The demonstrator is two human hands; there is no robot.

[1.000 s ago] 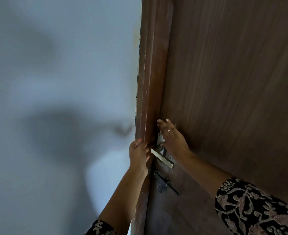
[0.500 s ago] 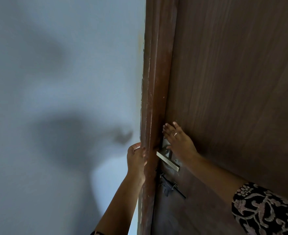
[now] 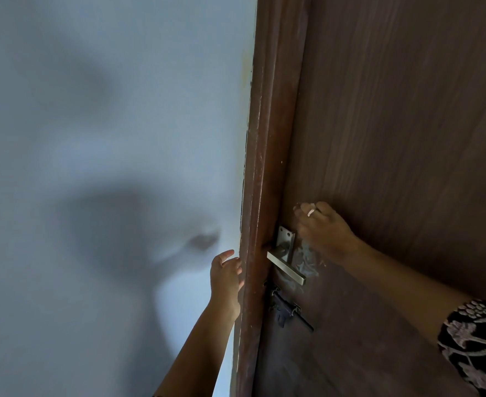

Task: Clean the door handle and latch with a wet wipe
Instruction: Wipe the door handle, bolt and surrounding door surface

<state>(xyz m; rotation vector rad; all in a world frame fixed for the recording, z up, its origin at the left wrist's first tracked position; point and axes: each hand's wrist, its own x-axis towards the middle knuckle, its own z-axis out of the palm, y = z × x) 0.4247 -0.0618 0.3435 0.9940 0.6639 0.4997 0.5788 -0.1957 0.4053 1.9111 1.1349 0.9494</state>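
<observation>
The silver lever door handle [image 3: 286, 266] juts from its backplate [image 3: 285, 241] near the edge of the brown door [image 3: 393, 124]. Below it is the black sliding latch [image 3: 287, 308]. My right hand [image 3: 323, 229] presses on the door just up and right of the backplate. A pale bit of wet wipe [image 3: 297, 209] shows at its fingertips, and the rest is hidden under the hand. My left hand [image 3: 226, 273] hovers by the door's edge, left of the handle, fingers apart and holding nothing.
A wet smear [image 3: 307, 260] marks the door beside the backplate. The brown door edge [image 3: 260, 167] runs top to bottom between my hands. The pale wall [image 3: 107, 110] at left carries my shadow.
My left hand has let go of the door's edge and spread its fingers. My right hand has slid up and right off the backplate, which now shows.
</observation>
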